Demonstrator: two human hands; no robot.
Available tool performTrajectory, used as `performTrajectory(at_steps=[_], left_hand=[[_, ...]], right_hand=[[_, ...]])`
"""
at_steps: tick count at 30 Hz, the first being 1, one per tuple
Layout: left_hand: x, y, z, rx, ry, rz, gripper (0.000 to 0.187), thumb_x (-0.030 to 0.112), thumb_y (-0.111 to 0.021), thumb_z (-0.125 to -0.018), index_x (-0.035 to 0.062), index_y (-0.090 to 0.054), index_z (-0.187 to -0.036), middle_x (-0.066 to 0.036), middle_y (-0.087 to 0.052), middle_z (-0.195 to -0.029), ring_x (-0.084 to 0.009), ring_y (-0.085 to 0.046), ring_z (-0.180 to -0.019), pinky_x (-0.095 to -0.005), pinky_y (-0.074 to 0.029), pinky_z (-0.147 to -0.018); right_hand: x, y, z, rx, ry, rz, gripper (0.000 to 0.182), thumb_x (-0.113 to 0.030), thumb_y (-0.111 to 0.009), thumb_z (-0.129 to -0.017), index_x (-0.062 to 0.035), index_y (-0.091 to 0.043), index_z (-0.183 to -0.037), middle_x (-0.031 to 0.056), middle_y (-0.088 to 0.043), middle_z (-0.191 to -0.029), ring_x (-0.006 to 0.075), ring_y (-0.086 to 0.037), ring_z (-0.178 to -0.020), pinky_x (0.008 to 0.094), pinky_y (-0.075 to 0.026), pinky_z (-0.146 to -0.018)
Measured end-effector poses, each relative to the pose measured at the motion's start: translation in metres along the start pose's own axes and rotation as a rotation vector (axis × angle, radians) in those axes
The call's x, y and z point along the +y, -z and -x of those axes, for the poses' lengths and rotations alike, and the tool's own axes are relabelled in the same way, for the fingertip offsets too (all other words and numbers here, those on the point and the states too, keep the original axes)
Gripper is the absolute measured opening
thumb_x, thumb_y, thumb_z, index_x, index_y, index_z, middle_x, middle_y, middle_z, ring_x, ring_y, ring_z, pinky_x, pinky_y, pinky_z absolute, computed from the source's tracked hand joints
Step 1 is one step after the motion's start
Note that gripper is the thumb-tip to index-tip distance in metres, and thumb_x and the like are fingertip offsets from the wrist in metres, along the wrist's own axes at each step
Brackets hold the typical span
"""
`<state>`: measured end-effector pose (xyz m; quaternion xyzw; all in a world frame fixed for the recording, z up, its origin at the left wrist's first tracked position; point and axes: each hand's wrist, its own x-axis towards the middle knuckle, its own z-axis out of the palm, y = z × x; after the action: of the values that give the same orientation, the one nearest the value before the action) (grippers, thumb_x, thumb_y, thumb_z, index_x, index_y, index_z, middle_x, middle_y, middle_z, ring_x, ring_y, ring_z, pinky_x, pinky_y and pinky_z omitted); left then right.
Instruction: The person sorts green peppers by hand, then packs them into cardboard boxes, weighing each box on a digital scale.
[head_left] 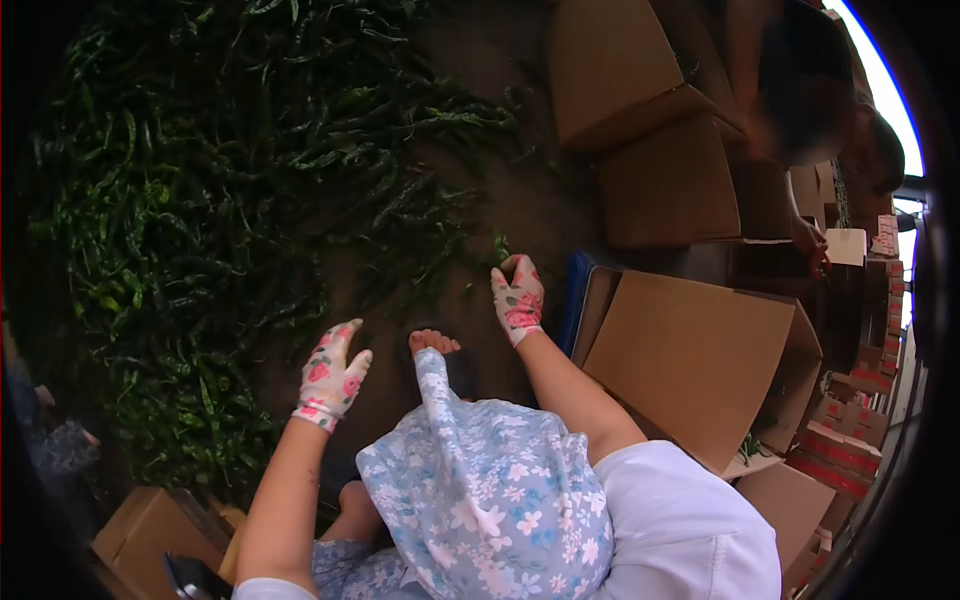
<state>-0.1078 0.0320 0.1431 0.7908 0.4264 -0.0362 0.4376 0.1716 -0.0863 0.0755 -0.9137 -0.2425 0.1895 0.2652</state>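
Observation:
A wide heap of long green chili peppers (170, 240) covers the floor ahead of me and to my left. My right hand (520, 300), in a white glove with pink flowers, is closed with its fingertips together. A bit of green chili pepper (502, 243) sticks out above its fingers; how many it holds is hidden. My left hand (332, 378), in a matching glove, is held at the heap's near edge with thumb and fingers apart and nothing in it. A bare foot (433, 342) shows on the floor between my hands.
An open cardboard box (685, 350) lies tilted at my right, beside a blue-edged object (575, 300). More cardboard boxes (670, 185) stand beyond it, with another person (805, 80) near them. Stacked red-marked cartons (840, 440) line the far right. Another box (160, 540) sits lower left.

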Motion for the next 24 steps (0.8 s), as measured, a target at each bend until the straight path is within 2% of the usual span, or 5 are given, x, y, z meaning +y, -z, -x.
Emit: performTrajectory(at_steps=[6,11,18,21,24], left_hand=[[0.034,-0.073,-0.097,0.125,-0.010,-0.499,0.084,0.050,-0.071,-0.068,0.0092,-0.040,-0.135,-0.013,-0.040,-0.137,-0.0328,-0.030,-0.131,-0.0477,-0.016,-0.112],[0.045,-0.090,-0.131,0.146,-0.002,-0.453,0.069,0.042,-0.075,-0.064,0.0178,-0.050,-0.124,-0.013,-0.035,-0.136,-0.0369,-0.028,-0.127,-0.0505,-0.019,-0.108],[-0.004,-0.063,-0.120,0.475,-0.369,-0.112,0.035,0.010,-0.067,-0.061,0.0079,-0.055,-0.094,-0.017,-0.048,-0.119,-0.0355,-0.047,-0.110,-0.0432,-0.041,-0.091],[-0.002,-0.042,-0.093,0.739,-0.075,0.408,0.032,0.001,-0.057,-0.071,0.0072,-0.047,-0.101,-0.015,-0.050,-0.116,-0.0262,-0.053,-0.101,-0.0340,-0.046,-0.084],[-0.004,-0.036,-0.080,0.831,0.355,0.970,0.031,-0.001,-0.046,-0.082,0.0082,-0.042,-0.111,-0.011,-0.055,-0.113,-0.0180,-0.058,-0.088,-0.0301,-0.049,-0.068]], right_hand=[[-0.011,0.024,-0.154,0.304,0.131,-0.046,0.056,-0.016,-0.060,-0.082,-0.0109,-0.040,-0.134,0.0173,-0.059,-0.116,0.0357,-0.058,-0.103,0.0398,-0.045,-0.090],[0.029,0.029,-0.203,0.073,0.256,0.706,0.048,-0.018,-0.061,-0.079,-0.0145,-0.049,-0.126,0.0109,-0.054,-0.119,0.0297,-0.051,-0.112,0.0377,-0.041,-0.097],[-0.032,0.037,-0.220,0.119,0.475,0.426,0.026,-0.017,-0.066,-0.073,-0.0077,-0.060,-0.096,0.0119,-0.055,-0.105,0.0316,-0.051,-0.106,0.0399,-0.044,-0.089],[-0.083,0.024,-0.244,0.105,0.801,0.115,0.028,-0.017,-0.065,-0.074,-0.0044,-0.058,-0.099,0.0145,-0.059,-0.100,0.0353,-0.056,-0.097,0.0389,-0.046,-0.084],[-0.106,0.002,-0.298,-0.182,0.477,0.196,0.045,-0.027,-0.063,-0.079,-0.0053,-0.056,-0.118,0.0163,-0.058,-0.116,0.0332,-0.054,-0.109,0.0352,-0.043,-0.092]])
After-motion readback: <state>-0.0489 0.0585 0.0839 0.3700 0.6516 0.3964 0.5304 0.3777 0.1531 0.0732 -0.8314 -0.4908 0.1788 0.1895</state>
